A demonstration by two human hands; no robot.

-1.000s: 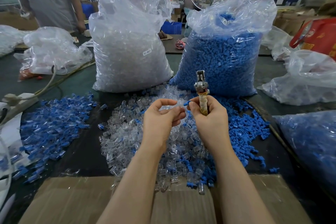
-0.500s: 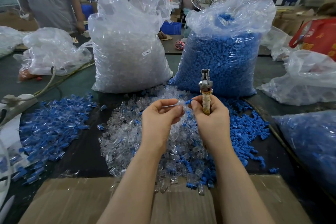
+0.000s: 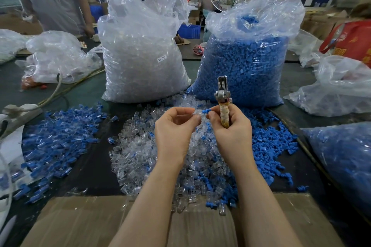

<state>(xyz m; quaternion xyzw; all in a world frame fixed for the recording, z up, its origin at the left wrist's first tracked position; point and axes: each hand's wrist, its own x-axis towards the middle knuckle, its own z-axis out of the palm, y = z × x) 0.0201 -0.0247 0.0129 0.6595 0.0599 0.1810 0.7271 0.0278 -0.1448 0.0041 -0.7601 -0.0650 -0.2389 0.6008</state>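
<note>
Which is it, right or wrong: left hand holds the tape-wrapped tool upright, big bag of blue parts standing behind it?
Wrong hand. The head view shows the right hand gripping the tape-wrapped tool upright; the left hand only pinches a small clear part. The big bag of blue parts does stand behind it.

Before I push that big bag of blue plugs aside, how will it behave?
Probably heavy: the bag is packed nearly full and bulges at its base. Its thin film is crumpled and loose on top, so it would likely sag rather than slide stiffly. Loose plugs lie around its foot, so some may scatter.
</note>
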